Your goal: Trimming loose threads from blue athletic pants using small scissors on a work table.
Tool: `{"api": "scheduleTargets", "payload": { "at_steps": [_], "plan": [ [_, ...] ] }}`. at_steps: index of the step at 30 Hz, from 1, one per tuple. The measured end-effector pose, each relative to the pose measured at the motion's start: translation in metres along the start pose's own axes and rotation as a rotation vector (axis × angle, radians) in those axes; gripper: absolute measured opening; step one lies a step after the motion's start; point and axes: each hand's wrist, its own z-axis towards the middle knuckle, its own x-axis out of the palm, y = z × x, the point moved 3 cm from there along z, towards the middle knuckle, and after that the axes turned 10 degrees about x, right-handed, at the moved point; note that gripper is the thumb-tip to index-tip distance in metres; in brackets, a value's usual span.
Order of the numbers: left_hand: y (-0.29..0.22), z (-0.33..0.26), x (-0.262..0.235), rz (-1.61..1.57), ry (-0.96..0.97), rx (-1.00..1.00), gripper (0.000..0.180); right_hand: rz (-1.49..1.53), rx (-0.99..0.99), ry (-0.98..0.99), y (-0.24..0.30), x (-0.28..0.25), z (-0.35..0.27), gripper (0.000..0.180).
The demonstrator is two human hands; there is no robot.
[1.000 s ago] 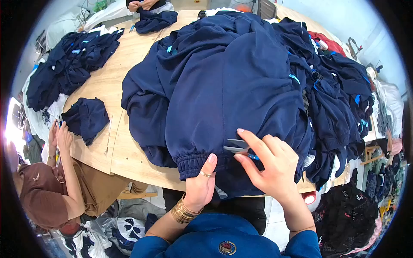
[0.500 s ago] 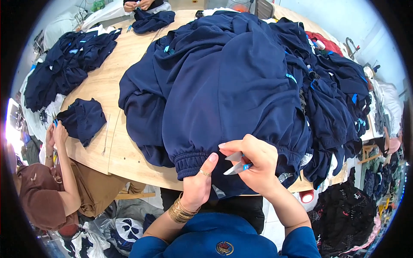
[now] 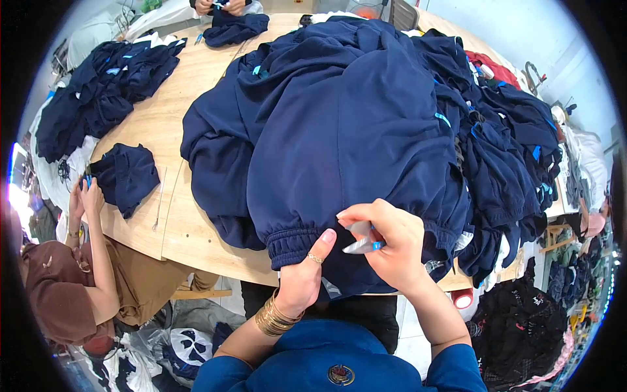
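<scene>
A navy garment (image 3: 297,163) with a gathered elastic cuff (image 3: 290,247) lies heaped before me, its hem toward me. My left hand (image 3: 304,277) grips it at the edge of the cuff. Only the thumb shows on top; the other fingers are hidden beneath or inside the cloth. In my right hand (image 3: 395,245) is a pair of small thread snips (image 3: 361,247), the blades pointing left toward my left thumb. The blades are just over the fabric; whether they touch it I cannot tell.
More navy garments pile up on the right (image 3: 499,150) and far left (image 3: 98,98) of the wooden table (image 3: 202,251). A co-worker (image 3: 72,287) on the left handles a small navy piece (image 3: 130,176). Another person's hands (image 3: 222,6) work at the far edge. Black clothes (image 3: 522,333) lie low right.
My right hand and the snips have risen slightly, and the blades look closer together. My left thumb has shifted a little to the right. The far person's hands have moved right.
</scene>
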Motion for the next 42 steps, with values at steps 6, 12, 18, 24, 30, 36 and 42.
{"api": "scheduleTargets", "payload": {
  "at_steps": [6,12,18,24,30,36,42],
  "plan": [
    [0.004,0.011,-0.001,0.064,0.044,0.223,0.038,0.657,0.44,0.072,-0.003,-0.012,0.008,0.011],
    [-0.013,0.003,0.005,0.075,0.046,0.117,0.034,0.194,0.204,0.049,0.01,0.0,0.013,0.016],
    [-0.015,0.002,0.013,0.206,0.155,0.136,0.036,0.254,0.326,-0.048,0.007,0.004,0.005,0.003],
    [-0.012,-0.004,0.007,0.194,0.159,-0.094,0.046,0.591,0.59,0.033,-0.013,-0.001,-0.001,0.013],
    [-0.013,0.0,0.007,0.218,0.097,-0.004,0.054,0.101,0.106,-0.17,-0.012,-0.004,0.0,0.006],
    [0.009,0.003,-0.002,0.159,0.199,-0.046,0.055,0.065,0.095,-0.092,-0.001,0.008,-0.005,0.007],
    [-0.012,-0.004,0.018,0.2,0.147,0.153,0.043,0.441,0.433,-0.056,-0.009,-0.002,-0.006,0.013]
  ]
}}
